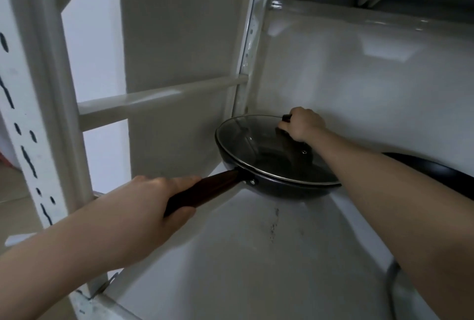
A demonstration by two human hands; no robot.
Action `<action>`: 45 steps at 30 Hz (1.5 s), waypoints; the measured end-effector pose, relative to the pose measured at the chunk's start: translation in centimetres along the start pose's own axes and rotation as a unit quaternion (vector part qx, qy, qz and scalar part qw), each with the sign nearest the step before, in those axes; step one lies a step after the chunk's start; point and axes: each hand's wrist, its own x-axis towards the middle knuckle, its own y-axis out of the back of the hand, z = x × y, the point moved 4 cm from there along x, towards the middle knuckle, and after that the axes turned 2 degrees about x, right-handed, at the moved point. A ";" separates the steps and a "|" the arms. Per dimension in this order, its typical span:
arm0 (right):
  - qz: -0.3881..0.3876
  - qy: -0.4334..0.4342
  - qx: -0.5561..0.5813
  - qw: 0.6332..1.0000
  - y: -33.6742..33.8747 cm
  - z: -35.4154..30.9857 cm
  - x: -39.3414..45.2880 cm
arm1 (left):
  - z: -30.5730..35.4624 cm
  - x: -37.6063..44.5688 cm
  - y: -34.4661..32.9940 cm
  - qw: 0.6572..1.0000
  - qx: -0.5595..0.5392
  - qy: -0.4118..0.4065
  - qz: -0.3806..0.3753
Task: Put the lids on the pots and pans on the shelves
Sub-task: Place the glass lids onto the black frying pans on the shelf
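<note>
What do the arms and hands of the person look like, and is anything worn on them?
Both arms are bare for all the length in view: no sleeve shows. The left hand and the right hand carry no glove, and I see no watch, bracelet or ring, though most of the fingers are hidden from this view. No marking or tattoo shows on either forearm.

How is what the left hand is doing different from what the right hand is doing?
The left hand grips the long dark wooden handle of the black frying pan, near the shelf's front. The right hand holds the black knob of the round glass lid, farther back by the white wall. The left hand sits low at the pan's side; the right sits on top. Both curl their fingers round a part of the same covered pan.
</note>
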 end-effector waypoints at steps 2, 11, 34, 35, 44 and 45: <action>-0.001 0.005 0.009 1.000 0.0 0.2 0.1 | 0.0 0.1 0.0 1.000 -0.002 0.001 0.004; -0.044 0.008 0.006 0.999 -0.2 -0.4 0.3 | -0.1 0.2 0.0 1.000 -0.005 -0.001 0.001; 0.083 0.093 0.091 0.988 1.1 -0.7 -4.3 | -0.5 0.4 -0.1 1.000 -0.001 0.028 -0.006; 0.077 0.089 0.093 0.989 1.1 -0.7 -4.4 | -0.4 0.4 -0.1 1.000 -0.003 0.026 -0.007; 0.050 0.076 0.098 0.991 1.4 -0.8 -5.0 | -0.2 0.3 0.0 1.000 -0.008 0.023 -0.013; 0.045 0.075 0.100 0.991 1.4 -0.8 -4.9 | -0.2 0.3 0.1 0.999 -0.004 0.026 -0.017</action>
